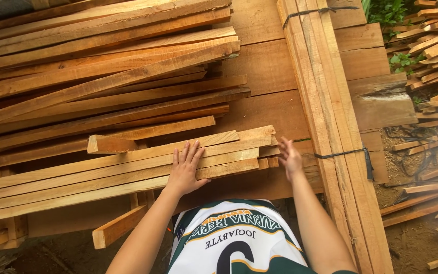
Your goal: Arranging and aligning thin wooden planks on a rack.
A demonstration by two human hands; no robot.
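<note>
My left hand (185,169) lies flat, fingers spread, on top of a row of long light wooden slats (102,175) laid side by side in front of me. My right hand (290,158) hovers with fingers apart at the slats' right ends (267,147), holding nothing; it looks slightly blurred. The slats run from the lower left up to the right, their ends roughly level.
A big loose heap of similar slats (92,76) fills the upper left. A strapped bundle of long boards (330,116) runs down the right side over wide planks (264,66). Scattered offcuts (432,61) lie on the dirt at far right. A short block (117,228) sticks out below.
</note>
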